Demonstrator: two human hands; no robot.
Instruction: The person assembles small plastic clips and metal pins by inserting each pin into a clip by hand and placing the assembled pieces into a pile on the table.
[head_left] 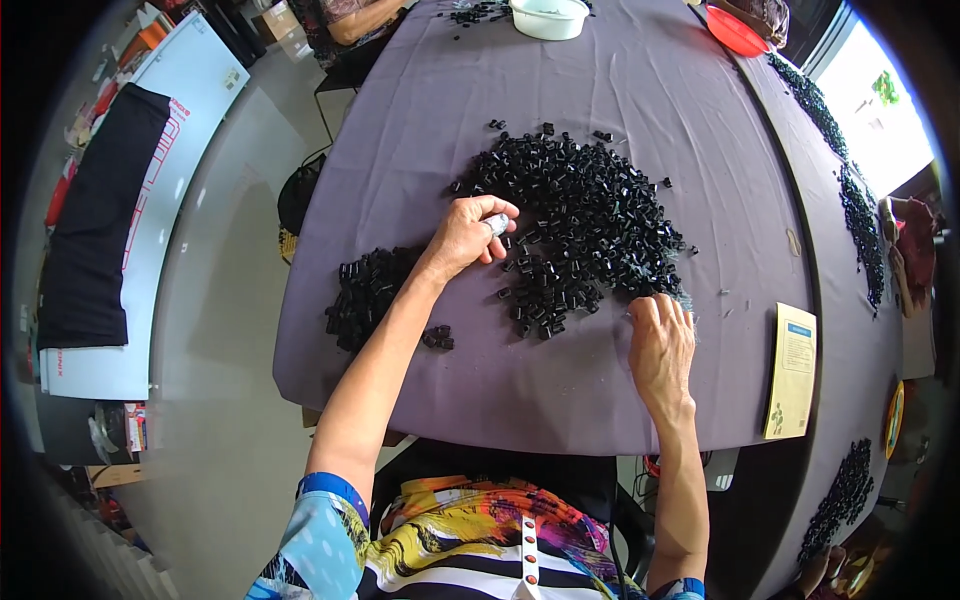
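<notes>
A large heap of small black tube-shaped plastic pieces [590, 200] spreads over the cloth-covered table [560, 390] in front of me. At its left edge is my left hand [470, 235], its fingers curled in; something whitish shows at them, either a finger wrap or a small held piece. My right hand [662, 345] touches the heap's lower right edge with its fingers drawn together, and what they hold is hidden. Thin clear bits [686, 302] show beside those fingers. Left of my left forearm lies a smaller pile of black pieces [365, 295], with a little cluster [437, 338] near it.
A tan printed packet [792, 372] lies near the table's right edge. Toward the far end stand a white bowl [550, 22] and a red basin [735, 32]. More black pieces [858, 230] line the right-hand table. Other people sit around; a long white box [185, 150] stands left.
</notes>
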